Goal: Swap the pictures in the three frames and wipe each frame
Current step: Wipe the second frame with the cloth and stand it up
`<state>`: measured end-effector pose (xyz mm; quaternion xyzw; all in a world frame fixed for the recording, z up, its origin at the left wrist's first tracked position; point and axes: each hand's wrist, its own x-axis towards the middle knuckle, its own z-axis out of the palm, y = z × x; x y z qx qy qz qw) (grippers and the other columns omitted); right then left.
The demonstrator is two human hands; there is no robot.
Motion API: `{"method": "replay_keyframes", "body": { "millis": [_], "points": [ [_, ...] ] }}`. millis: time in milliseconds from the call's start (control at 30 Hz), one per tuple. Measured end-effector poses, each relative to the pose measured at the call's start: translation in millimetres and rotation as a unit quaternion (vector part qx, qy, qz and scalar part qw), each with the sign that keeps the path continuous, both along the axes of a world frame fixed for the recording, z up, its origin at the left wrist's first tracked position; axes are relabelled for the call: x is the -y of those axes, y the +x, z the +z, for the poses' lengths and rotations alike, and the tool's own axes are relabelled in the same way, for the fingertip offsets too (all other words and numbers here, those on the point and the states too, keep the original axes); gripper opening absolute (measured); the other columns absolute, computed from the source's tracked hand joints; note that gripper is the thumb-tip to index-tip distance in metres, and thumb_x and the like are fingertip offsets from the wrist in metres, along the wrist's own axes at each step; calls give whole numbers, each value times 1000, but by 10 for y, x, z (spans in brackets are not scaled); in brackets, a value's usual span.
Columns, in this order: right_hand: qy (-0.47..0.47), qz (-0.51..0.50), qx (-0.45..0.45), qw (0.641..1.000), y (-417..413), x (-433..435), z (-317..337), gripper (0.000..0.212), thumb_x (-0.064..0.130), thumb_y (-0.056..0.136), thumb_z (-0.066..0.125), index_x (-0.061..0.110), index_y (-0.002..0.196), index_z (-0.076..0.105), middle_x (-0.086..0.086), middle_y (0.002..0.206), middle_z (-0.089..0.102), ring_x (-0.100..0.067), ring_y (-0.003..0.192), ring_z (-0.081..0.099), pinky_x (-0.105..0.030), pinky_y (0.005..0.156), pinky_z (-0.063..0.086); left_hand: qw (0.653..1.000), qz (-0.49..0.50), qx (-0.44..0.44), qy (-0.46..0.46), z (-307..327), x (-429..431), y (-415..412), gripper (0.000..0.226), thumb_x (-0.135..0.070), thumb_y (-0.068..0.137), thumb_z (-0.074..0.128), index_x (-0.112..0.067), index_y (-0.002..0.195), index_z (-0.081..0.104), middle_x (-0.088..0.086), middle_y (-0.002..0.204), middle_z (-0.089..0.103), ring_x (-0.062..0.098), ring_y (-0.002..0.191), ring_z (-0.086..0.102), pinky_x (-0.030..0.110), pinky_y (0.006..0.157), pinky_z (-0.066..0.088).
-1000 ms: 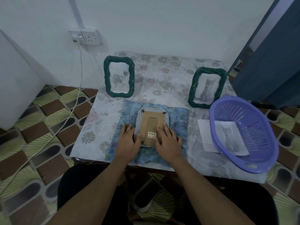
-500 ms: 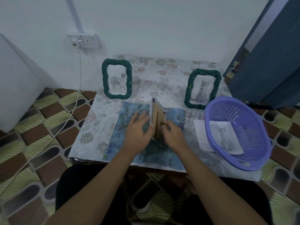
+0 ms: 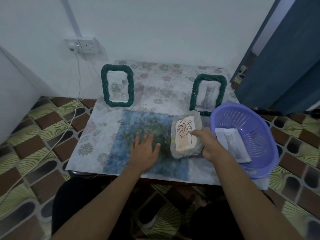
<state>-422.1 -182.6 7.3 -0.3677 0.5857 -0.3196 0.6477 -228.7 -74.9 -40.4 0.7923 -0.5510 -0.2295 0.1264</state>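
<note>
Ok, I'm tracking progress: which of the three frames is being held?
The grey frame with the leaf drawing, gripped by the right hand. The green rose frame and green cat frame stand upright behind, unheld.

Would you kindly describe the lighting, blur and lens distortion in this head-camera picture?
Head view: dim, bluish light with soft shadows; wide-angle distortion makes the wall conduit and the door lean outward; the left hand over the blue cloth looks slightly motion-blurred; the leaf drawing in the white frame is legible.
</note>
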Motion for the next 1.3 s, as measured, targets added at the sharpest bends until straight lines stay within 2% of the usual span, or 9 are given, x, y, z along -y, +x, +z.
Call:
{"method": "replay_keyframes", "body": {
  "millis": [267, 400, 533, 700, 800, 933, 1000, 1133, 1300],
  "points": [
    [-46, -3, -119, 992, 82, -66, -39, 53, -20, 77, 61, 4, 124, 55, -12, 114, 62, -31, 102, 60, -39, 81, 53, 992, 52, 98, 68, -270, -250, 354, 82, -73, 94, 17, -23, 158, 9, -6, 165, 3, 25, 152, -7, 45, 123, 3],
    [-60, -23, -109, 992, 100, -114, -8, 52, -21, 78, 58, 4, 124, 56, -11, 110, 61, -29, 99, 58, -34, 78, 49, 994, 61, 93, 11, -249, -248, 367, 50, -60, 99, 35, -26, 133, 48, -5, 156, 35, 25, 150, 14, 46, 116, 22],
    [-54, -44, -50, 996, 102, -148, 23, 45, -21, 80, 57, 6, 116, 61, -13, 108, 64, -30, 97, 60, -36, 79, 49, 994, 66, 70, -49, -309, -265, 426, 24, -41, 102, 45, -19, 107, 53, 6, 127, 61, 26, 140, 33, 46, 104, 35],
    [13, -71, 113, 991, 104, -191, 77, 38, -24, 81, 51, 10, 94, 63, -15, 100, 69, -34, 89, 66, -45, 70, 58, 969, 165, -75, -167, 28, -205, 478, 26, -37, 104, 39, -15, 94, 48, -4, 76, 50, 23, 78, 54, 34, 62, 37],
    [52, -48, 187, 980, 108, -230, 40, 43, -18, 84, 52, 7, 118, 61, -15, 110, 71, -35, 97, 68, -49, 71, 60, 919, 224, -236, -224, 357, -105, 465, 35, -37, 104, 41, -8, 92, 55, 4, 78, 58, 17, 75, 55, 28, 63, 42],
    [64, -29, 234, 970, 168, -313, -3, 58, -13, 82, 58, 8, 136, 51, -16, 126, 66, -40, 113, 63, -61, 86, 54, 782, 230, -519, -257, 710, 7, 371, 29, -33, 102, 49, -12, 86, 63, 5, 82, 69, 15, 80, 66, 30, 73, 55],
    [59, -8, 259, 964, 188, -347, 11, 55, -12, 83, 56, 11, 133, 54, -15, 125, 67, -39, 112, 64, -62, 85, 54, 785, 163, -542, -254, 819, 33, 254, 21, -28, 101, 51, -18, 87, 65, -2, 88, 69, 11, 85, 65, 24, 75, 54],
    [47, 34, 272, 961, 238, -414, 39, 57, -11, 83, 56, 15, 134, 53, -14, 122, 69, -40, 109, 65, -68, 92, 47, 834, 73, -511, -194, 752, 36, 103, 25, -35, 100, 48, -51, 95, 66, -15, 146, 42, 4, 133, 39, 28, 109, 37],
    [69, 41, 289, 954, 290, -488, 27, 62, -11, 84, 55, 11, 141, 47, -19, 126, 66, -41, 112, 64, -53, 78, 58, 849, 83, -479, -206, 545, -3, 21, 42, -28, 98, 58, -31, 134, 35, -11, 123, 57, 10, 113, 61, 34, 95, 53]
  ]
}}
